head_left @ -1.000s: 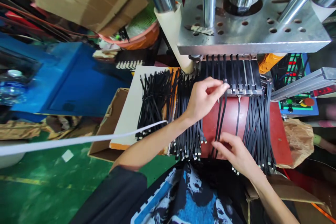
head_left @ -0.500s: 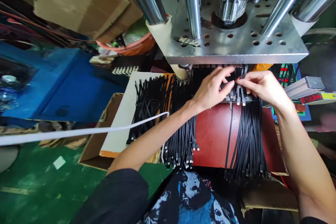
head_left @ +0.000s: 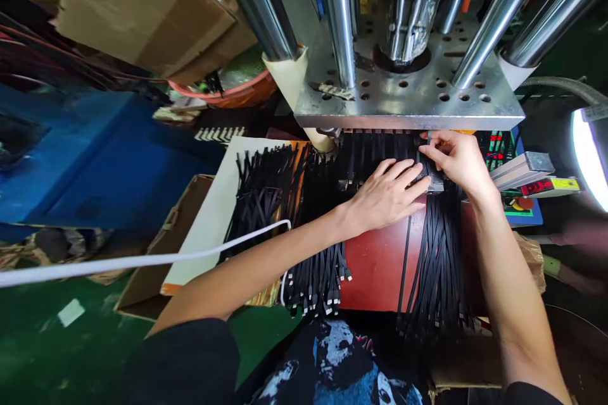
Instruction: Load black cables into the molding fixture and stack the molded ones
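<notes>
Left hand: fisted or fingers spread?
Spread. The left hand fans its fingers over the front edge of the black fixture, back of hand up; gaps show between fingers.

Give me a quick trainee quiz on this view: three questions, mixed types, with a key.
1. Which hand is nearer the control panel?
2. True or false: the back of the left hand faces the camera.
3. What colour is the board between the cable bunches? (a) blue (b) red (c) white

Key: 1. The right hand. 2. True. 3. b.
</notes>
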Demonstrator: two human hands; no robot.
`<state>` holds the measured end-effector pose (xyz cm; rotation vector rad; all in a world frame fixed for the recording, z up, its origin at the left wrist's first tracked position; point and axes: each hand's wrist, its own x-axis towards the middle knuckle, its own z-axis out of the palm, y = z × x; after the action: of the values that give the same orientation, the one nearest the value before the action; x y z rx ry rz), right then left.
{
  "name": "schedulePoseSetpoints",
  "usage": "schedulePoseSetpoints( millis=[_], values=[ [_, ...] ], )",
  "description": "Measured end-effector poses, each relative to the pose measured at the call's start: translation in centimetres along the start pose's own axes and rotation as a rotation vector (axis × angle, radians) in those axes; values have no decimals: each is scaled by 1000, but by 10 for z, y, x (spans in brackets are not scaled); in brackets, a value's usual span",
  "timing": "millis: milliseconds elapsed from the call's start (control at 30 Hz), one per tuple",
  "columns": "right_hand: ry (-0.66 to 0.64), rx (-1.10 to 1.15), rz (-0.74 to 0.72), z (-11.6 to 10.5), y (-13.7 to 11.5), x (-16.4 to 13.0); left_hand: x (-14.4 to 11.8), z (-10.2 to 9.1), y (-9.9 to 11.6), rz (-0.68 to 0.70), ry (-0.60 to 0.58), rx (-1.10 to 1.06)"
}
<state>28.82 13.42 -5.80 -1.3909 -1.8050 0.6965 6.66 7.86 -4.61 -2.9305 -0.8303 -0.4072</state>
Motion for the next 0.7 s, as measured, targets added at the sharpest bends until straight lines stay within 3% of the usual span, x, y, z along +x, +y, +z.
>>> schedulePoseSetpoints(
  millis=[100, 200, 300, 400, 533, 700],
  values=[
    [78, -115, 13, 0, -9, -7, -2, 3, 7, -93, 21, -9],
    [125, -241, -59, -8, -19, -31, -3, 6, 8, -105, 25, -39],
    [-32, -407, -141, -17, -26, -66, -6, 6, 9, -93, 7, -57],
    [-153, -620, -111, -20, -30, -86, -7, 2, 15, -128, -30, -50],
    [-181, -858, -30, -13, -33, -64, 8, -1, 16, -220, -69, -80],
    [-163, -916, 62, -2, -28, -6, 54, 6, -13, -388, -57, -128]
  ],
)
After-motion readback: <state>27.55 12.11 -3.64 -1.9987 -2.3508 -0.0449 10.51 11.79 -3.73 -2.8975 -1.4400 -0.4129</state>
